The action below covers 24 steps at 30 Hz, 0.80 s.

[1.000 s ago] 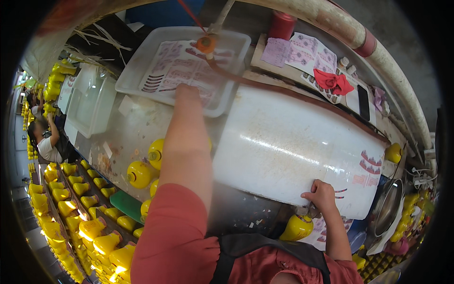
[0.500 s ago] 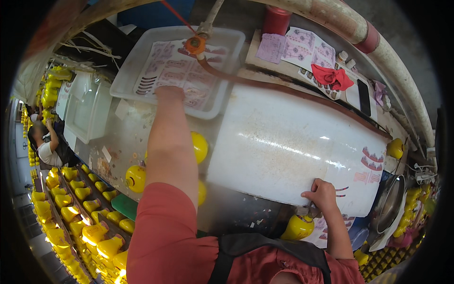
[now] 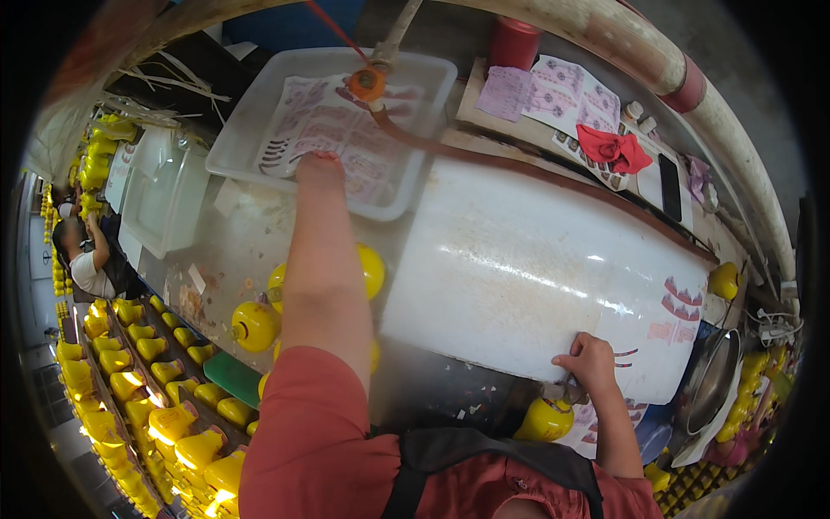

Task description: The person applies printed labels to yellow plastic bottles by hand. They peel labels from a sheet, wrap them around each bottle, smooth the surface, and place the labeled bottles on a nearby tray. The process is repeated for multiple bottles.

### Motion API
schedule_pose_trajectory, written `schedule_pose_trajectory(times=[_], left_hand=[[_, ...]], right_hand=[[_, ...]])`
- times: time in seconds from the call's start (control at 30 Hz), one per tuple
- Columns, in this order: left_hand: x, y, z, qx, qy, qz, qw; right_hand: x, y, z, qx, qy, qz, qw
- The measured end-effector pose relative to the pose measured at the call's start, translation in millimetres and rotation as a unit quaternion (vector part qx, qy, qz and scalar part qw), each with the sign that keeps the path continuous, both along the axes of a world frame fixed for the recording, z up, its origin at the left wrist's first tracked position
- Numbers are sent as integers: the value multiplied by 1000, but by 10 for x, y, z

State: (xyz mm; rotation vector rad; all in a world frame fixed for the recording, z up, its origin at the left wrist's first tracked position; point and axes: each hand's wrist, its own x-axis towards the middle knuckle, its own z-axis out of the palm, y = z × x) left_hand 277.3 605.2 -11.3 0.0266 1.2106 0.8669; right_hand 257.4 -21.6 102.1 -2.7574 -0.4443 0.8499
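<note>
My left hand [image 3: 321,168] reaches into a white plastic tray [image 3: 226,154] at the far left. It touches a printed decal sheet [image 3: 350,125] lying there; its fingers are hidden from view. Beside it on the sheet are several dark curved strips [image 3: 273,152]. My right hand [image 3: 591,363] is closed at the near edge of a white board [image 3: 493,251], with its fingers curled at the neck of a yellow bottle [image 3: 545,419] that lies tilted below. Two thin dark strips [image 3: 626,358] lie on the board just right of this hand.
Several yellow bottles [image 3: 255,326] stand around my left forearm. A hose with an orange valve [image 3: 367,84] crosses over the tray. Red decals [image 3: 681,298] lie on the board's right part. Behind are a red cloth [image 3: 612,149] and a phone [image 3: 669,187]. Another person [image 3: 93,259] works far left.
My left hand has shifted slightly within the tray, and more of the yellow bottles show beside that arm. The whole view has moved a little. My right hand stays at the bottle.
</note>
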Motion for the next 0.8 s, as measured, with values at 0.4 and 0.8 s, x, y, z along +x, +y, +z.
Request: schedule_pose_trajectory(times=[0.4, 0.8], left_hand=[[36, -63, 196, 24, -6, -35, 999], [102, -206, 386, 107, 38, -25, 993]], right_hand=[[-4, -1, 11, 18, 2, -7, 1000], [-14, -24, -8, 22, -5, -12, 1000]])
